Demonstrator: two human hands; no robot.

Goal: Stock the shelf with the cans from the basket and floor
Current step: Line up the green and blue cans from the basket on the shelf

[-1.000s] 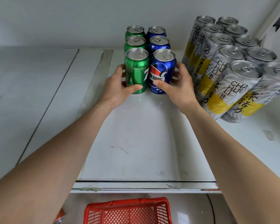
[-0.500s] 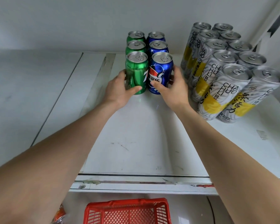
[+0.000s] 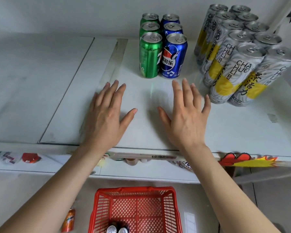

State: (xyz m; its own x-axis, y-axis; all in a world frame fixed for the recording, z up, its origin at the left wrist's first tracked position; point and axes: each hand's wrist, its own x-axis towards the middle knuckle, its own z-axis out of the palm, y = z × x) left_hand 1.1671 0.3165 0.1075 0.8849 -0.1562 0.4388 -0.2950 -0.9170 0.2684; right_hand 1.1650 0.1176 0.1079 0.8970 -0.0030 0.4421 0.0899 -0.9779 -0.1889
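Cans: 3 green aluminium soda cans [image 3: 149, 56] w/ silver tops stand upright in a row running front to back at far centre of the white metal shelf [image 3: 57, 98]. They touch a matching row of 3 blue cola cans [image 3: 173, 58] just to their right. Further right, apart from those, is a block of tall slim silver-and-yellow tea cans [image 3: 233, 69], 2 rows, several deep.

Left hand [image 3: 106, 115] and right hand [image 3: 186, 116] are both over the shelf, on the near side of the front green/blue pair and clear of it. Palms are down, fingers straight and spread wide, holding nothing. Can't tell if the palms touch the shelf surface. Right hand's little finger is near the closest tea can.

A red-and-yellow sticker [image 3: 245, 161] sits on the shelf's front edge at the right, blurred.

Below, nearest the camera, is a red plastic mesh basket [image 3: 134, 194]. 2 silver can tops [image 3: 111, 230] show side by side at its near end, cut off by the frame edge. An orange can [image 3: 68, 221] is on the floor just left of the basket, blurred.
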